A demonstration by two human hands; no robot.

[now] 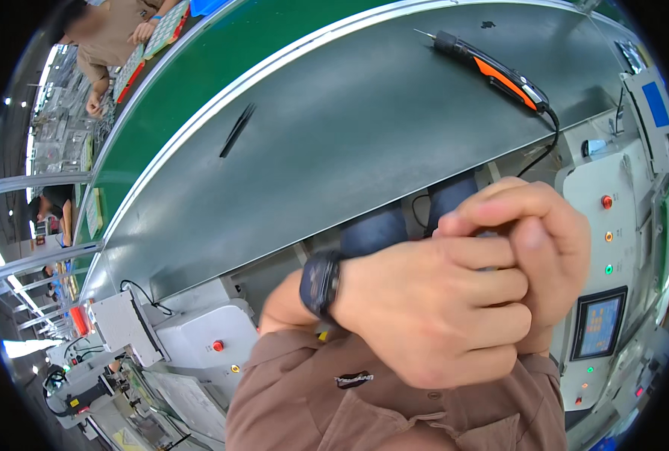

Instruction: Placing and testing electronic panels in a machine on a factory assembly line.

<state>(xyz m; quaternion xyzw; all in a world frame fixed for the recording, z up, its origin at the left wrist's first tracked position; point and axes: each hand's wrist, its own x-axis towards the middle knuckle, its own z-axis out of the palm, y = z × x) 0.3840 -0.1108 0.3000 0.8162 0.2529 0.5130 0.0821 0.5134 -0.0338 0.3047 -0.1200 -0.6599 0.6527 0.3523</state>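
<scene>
At upper right of the frame, lying on the grey tabletop: an electric screwdriver, black with orange strips, bit toward the left, apart from both hands. From its rear end, a black cable curving down past the table edge, toward the right hand. At lower right of centre, in front of the body: left hand back upward, fingers curled, overlapping the right hand; right fingers bent inward, thumb alongside. Cannot tell about anything pinched between the two, the inner sides being hidden. On the left wrist, a dark watch. At upper left of centre on the tabletop, black tweezers, slanted; near the top edge, right of centre, a small black piece.

Below, a brown shirt and blue trousers. At far right, a pale control panel with a red button and a lit screen. At lower left, another red button on a white housing. At top left, past a green strip, a co-worker beside red-edged trays.
</scene>
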